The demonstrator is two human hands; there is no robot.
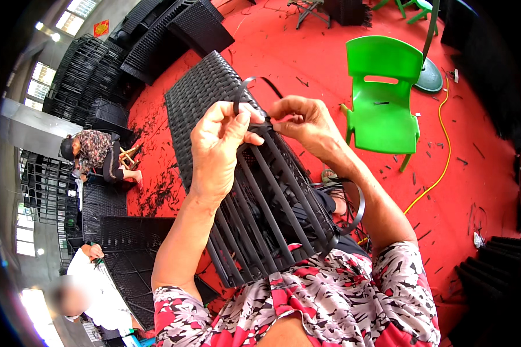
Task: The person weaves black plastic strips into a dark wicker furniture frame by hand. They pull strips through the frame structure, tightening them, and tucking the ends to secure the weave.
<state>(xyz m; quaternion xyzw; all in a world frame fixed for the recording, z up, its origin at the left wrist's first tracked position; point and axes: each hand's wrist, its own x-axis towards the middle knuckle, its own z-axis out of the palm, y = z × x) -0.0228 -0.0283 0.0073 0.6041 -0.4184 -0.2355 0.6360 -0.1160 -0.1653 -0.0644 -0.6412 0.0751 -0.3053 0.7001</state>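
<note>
A black woven frame piece (205, 87) stands in front of me, its far part covered in flat weave and its near part bare dark bars (275, 194). My left hand (217, 141) is closed at the edge of the weave, thumb and fingers pinching a flat black weaving strip (237, 95). The strip loops up over the fingers and runs toward the other hand. Just to the right, my right hand (307, 124) is bent in a pinch at the same corner. Its fingertips meet the strip there, partly hidden by the fingers. Another length of strip (360, 208) curls below my right forearm.
A green plastic chair (385, 124) stands at the right on a red floor (307, 52) littered with black scraps. A yellow cable (443, 127) runs past it. Black woven furniture (173, 34) is stacked at the left, where two other people (98, 153) work.
</note>
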